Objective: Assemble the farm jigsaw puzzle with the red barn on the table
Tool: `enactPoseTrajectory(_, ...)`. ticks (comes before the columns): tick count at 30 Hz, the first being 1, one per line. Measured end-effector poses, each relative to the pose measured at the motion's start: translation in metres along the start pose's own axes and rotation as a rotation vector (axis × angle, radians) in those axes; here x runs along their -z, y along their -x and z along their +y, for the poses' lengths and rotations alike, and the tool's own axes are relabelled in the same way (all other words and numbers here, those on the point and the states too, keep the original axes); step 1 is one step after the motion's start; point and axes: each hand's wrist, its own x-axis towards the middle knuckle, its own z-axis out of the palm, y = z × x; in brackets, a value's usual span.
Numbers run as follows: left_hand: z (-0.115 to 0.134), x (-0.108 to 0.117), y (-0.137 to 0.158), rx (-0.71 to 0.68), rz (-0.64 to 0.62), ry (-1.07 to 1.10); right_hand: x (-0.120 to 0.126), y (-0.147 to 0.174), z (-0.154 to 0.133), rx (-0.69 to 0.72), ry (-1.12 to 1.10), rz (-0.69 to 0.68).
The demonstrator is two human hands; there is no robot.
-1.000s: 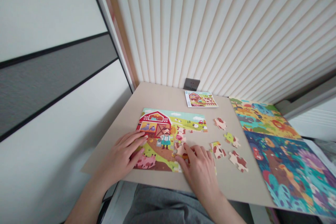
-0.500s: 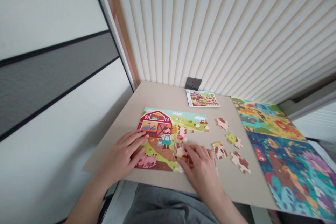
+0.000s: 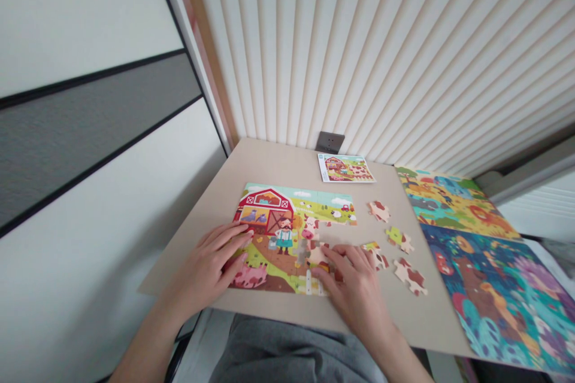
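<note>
A partly joined farm jigsaw puzzle lies flat on the table, showing a red barn, a farmer, a pig and a cow's head. My left hand rests on its left edge with the fingers spread. At the puzzle's lower right, my right hand grips a cow-patterned puzzle piece between thumb and fingers; part of the piece is under the hand. Loose pieces lie to the right: a brown-and-cream piece, a green-edged piece, a spotted piece, and another beside my right hand.
Behind the puzzle lies a small picture card of the same farm scene. On the right are a safari puzzle and a dark blue sea-coloured puzzle. A wall socket sits at the table's back edge, before a pleated screen.
My right hand has shifted slightly right with the cow piece, uncovering white fence at the puzzle's bottom edge. A gap shows left of the piece. My left hand has stayed in place.
</note>
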Motion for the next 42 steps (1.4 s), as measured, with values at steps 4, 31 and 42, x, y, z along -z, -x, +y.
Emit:
enactPoseTrajectory(4,-0.001,-0.001,0.0,-0.004,0.003,0.0,0.017,-0.01,0.034,0.024,-0.016,-0.117)
enactPoseTrajectory(31,-0.003,0.001,0.0,-0.004,0.023,0.012,0.026,-0.042,0.076,0.125,-0.28,-0.207)
enactPoseTrajectory(42,-0.011,-0.003,0.003,-0.018,0.008,0.01,0.075,-0.019,0.178,-0.373,-0.241,0.193)
